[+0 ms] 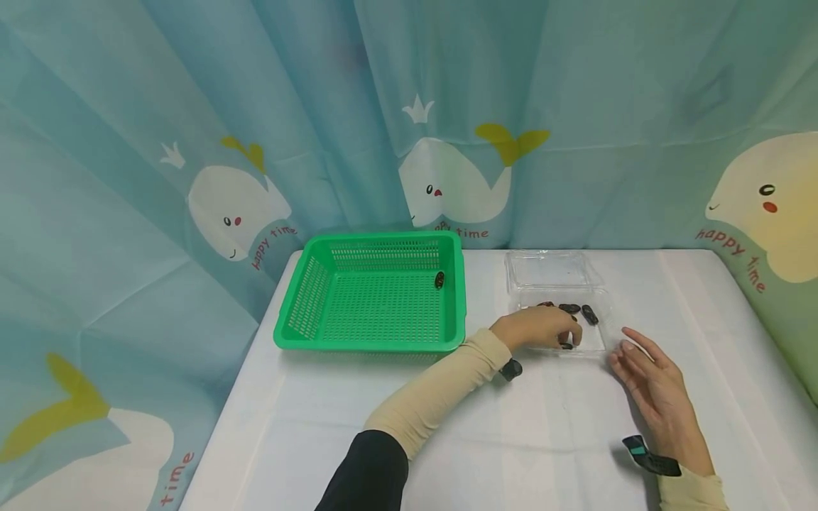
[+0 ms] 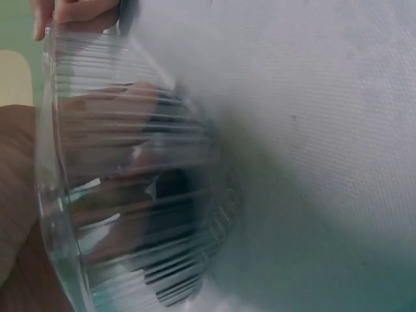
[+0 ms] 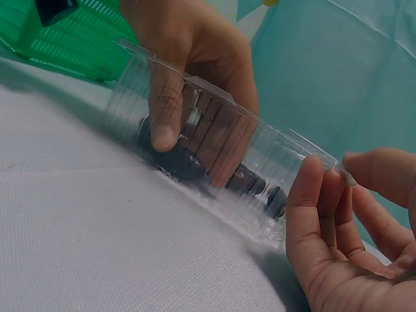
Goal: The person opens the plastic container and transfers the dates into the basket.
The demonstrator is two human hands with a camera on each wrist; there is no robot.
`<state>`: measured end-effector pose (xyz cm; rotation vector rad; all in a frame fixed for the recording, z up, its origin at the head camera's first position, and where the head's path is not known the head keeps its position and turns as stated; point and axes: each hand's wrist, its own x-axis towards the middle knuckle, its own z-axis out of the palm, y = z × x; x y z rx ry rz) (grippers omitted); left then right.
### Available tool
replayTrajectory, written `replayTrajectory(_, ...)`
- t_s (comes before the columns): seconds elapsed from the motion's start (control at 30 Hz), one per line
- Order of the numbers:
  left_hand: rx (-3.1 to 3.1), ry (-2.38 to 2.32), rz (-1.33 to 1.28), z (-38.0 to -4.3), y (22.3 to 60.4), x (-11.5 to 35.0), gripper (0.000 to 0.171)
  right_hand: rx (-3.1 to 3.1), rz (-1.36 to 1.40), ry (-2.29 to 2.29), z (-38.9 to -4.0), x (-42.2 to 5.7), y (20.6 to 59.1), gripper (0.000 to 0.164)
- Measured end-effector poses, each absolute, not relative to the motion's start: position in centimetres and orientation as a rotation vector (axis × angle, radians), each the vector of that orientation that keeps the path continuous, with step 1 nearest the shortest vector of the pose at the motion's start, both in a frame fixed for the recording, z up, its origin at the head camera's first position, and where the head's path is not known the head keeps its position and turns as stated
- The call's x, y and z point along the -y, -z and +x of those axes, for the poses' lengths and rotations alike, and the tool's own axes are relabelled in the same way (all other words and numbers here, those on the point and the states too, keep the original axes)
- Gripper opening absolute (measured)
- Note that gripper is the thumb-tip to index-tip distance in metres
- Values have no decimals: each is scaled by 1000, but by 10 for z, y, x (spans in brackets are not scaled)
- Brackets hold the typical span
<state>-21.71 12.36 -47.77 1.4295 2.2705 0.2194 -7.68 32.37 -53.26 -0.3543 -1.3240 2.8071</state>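
Observation:
A clear plastic box (image 1: 591, 348) with its lid hinged back holds several dark, glossy, oval pieces that look like dates (image 1: 589, 314). Into it reaches my left hand (image 1: 540, 328), fingers pointing down, with thumb and finger around one dark date (image 3: 185, 162) at the near side. Through the ribbed wall in the left wrist view, that hand and the dark shapes look blurred. My right hand (image 1: 655, 387) pinches the box's rim at the right between thumb and fingertips, as the right wrist view shows.
Left of the box stands a green plastic basket (image 1: 369, 346) with one dark date (image 1: 439, 280) inside. The clear lid (image 1: 548, 270) lies toward the back. A patterned curtain (image 1: 319, 106) hangs behind the white-covered table (image 1: 486, 440).

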Motion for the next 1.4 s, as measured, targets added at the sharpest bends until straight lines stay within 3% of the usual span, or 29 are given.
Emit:
replayTrajectory(0.47,-2273,-230,1493,-216,477,-126,23,1306,-357,-2809,-75,-324,532,35)
replayTrajectory(0.97,-2405,-235,1617,-206,441,-100,18,1313,-375,-2816,-75,-323,532,35)
replayTrajectory(1.4,-2366,-639,1396,-215,410,-63,25,1307,-362,-2814,-77,-322,530,35)
